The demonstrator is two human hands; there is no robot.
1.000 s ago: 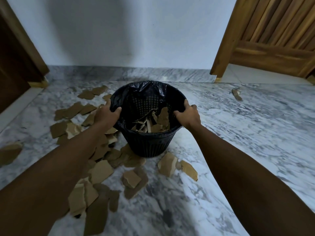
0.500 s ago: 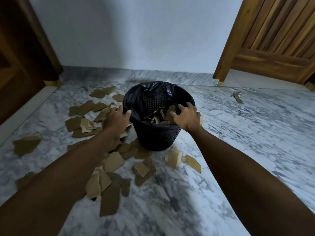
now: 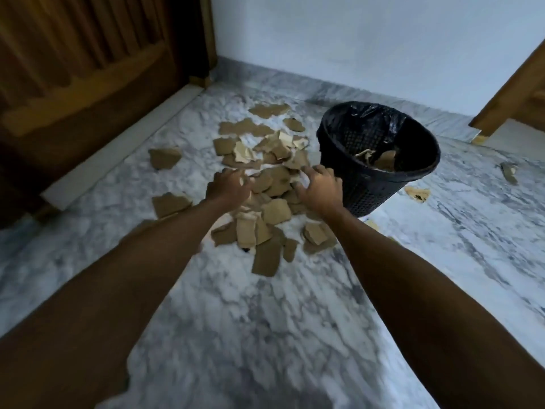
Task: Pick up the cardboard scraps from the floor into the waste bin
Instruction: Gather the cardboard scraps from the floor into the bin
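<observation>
While torn brown scraps [image 3: 274, 184] lie heaped flat on the veined marble floor [image 3: 265, 320], my left hand [image 3: 227, 185] and right hand [image 3: 320, 187] reach palm-down over them, fingers spread, gripping nothing. Just right, the black mesh bin [image 3: 380, 184] with its liner holds a few scraps.

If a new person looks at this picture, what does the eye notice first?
First, the pile of torn cardboard scraps on the marble floor, with the left hand and right hand reaching onto it. Then the black waste bin, right of the pile, with some scraps inside.
</observation>
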